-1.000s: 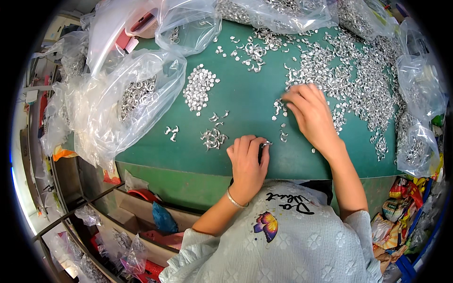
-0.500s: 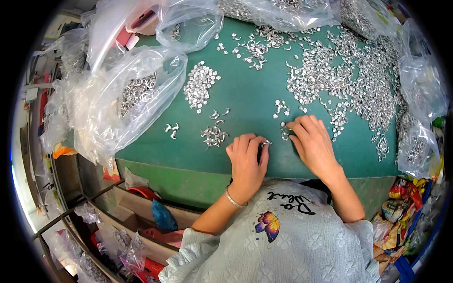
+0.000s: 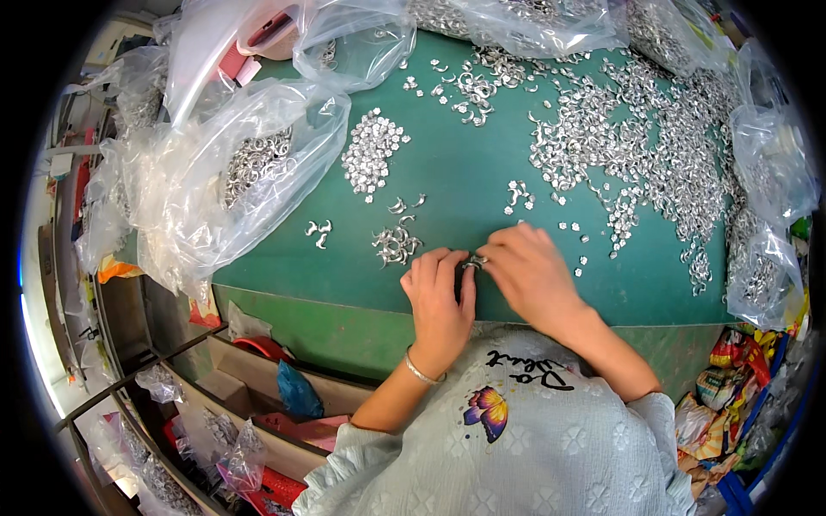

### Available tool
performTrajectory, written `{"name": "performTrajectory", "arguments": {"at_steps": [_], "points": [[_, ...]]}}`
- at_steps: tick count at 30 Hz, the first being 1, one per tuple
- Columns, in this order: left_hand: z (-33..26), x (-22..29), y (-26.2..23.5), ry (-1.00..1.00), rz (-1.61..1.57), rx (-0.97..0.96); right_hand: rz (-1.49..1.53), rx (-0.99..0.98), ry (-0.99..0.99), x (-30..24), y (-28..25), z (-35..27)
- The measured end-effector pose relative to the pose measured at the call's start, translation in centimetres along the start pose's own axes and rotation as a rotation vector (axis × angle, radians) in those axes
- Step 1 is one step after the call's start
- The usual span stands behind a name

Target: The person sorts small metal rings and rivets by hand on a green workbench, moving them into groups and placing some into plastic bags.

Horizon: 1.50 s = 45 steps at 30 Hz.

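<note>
My left hand (image 3: 440, 291) pinches a small curved silvery metal piece (image 3: 474, 261) between thumb and fingers, just above the green tabletop. Against this piece come the fingertips of my right hand (image 3: 535, 277), closed and smeared by motion; what they hold is too small to make out. Left of my left hand lies a little heap of curved metal pieces (image 3: 397, 246), with a few more curved pieces (image 3: 318, 233) farther left. A cluster of flower-shaped metal pieces (image 3: 375, 153) sits beyond. Several loose flower-shaped pieces (image 3: 583, 260) lie right of my right hand.
A wide heap of mixed metal pieces (image 3: 671, 163) covers the table's right side. Clear plastic bags (image 3: 292, 181) of metal parts stand at the left, with more bags (image 3: 542, 26) along the back and right. Below the table's front edge, at left, is an open drawer (image 3: 241, 378).
My right hand has moved left from the small pieces on the table to meet my left hand. Loose flower-shaped pieces it covered now show. My left hand keeps its pinch, shifted slightly left.
</note>
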<state>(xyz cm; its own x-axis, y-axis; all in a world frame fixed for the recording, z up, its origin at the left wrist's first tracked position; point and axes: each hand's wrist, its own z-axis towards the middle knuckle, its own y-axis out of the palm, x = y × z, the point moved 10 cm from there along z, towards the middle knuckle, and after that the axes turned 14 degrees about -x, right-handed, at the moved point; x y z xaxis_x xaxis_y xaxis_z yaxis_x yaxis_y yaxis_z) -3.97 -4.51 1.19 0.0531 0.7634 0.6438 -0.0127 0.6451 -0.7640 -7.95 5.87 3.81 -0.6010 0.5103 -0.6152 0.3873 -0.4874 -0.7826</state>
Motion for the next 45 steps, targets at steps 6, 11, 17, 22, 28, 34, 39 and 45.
{"name": "performTrajectory", "arguments": {"at_steps": [6, 11, 17, 22, 28, 34, 39, 45], "points": [[0.9, 1.5, 0.7, 0.132, 0.019, -0.143, -0.125, -0.01, 0.175, 3.3, -2.2, -2.0], [1.5, -0.5, -0.4, 0.107, 0.026, -0.062, -0.176, -0.041, 0.201, 4.5, -2.7, -2.5], [1.5, -1.0, -1.4, 0.023, 0.091, 0.056, -0.216, 0.057, 0.223, 4.5, -3.2, -2.9], [0.5, -0.6, -1.8, -0.003, 0.033, 0.068, -0.312, 0.208, 0.311, 5.1, -4.9, -4.5], [-0.2, -1.1, -2.4, -0.049, 0.025, 0.147, -0.14, 0.083, 0.077, 1.3, -0.8, -0.5], [0.2, -3.9, -3.9, -0.087, 0.046, 0.179, -0.048, 0.041, 0.016, -0.7, 2.1, 3.4], [2.5, -3.4, -2.1, -0.042, 0.227, -0.054, -0.181, 0.127, 0.296, 3.9, -1.6, 0.6], [3.7, -3.2, -1.5, -0.046, 0.271, -0.025, -0.299, -0.067, 0.223, 4.0, -0.8, -2.4]]}}
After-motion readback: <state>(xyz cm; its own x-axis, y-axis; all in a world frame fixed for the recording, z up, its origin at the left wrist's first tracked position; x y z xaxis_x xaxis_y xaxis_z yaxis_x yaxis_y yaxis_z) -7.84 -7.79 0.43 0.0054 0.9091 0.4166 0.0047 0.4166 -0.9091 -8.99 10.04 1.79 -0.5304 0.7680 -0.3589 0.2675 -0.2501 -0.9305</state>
